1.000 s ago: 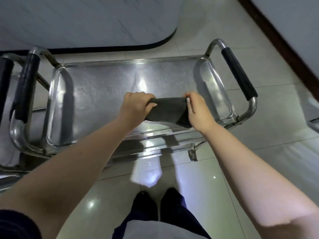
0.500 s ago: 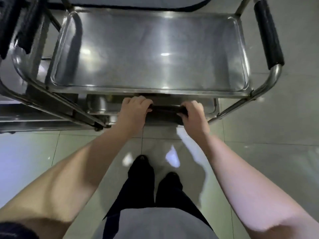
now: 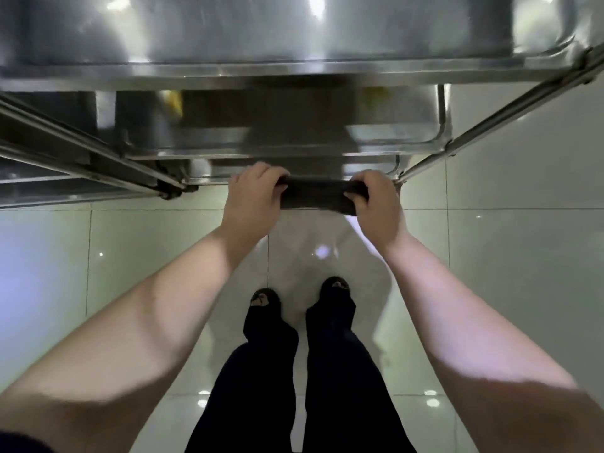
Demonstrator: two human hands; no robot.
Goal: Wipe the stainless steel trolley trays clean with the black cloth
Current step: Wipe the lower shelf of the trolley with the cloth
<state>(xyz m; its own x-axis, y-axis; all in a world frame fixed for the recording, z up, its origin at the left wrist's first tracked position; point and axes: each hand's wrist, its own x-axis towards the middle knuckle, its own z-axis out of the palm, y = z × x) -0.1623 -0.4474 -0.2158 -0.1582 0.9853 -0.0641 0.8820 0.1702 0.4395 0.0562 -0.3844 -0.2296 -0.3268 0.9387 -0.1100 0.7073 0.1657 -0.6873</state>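
The stainless steel trolley (image 3: 490,126) fills the upper view, top tray (image 3: 228,27) above a blurred lower tray (image 3: 392,134). The black cloth (image 3: 317,196) is stretched just in front of the trolley's near bottom edge, with the left hand (image 3: 253,199) and right hand (image 3: 377,207) each in a closed grip curled round one end. The step looks like bringing the cloth to a lower tray; it should go best laid flat on the steel and drawn in overlapping strokes from the trolley's far rim to its near one. No brand, label or writing is readable.
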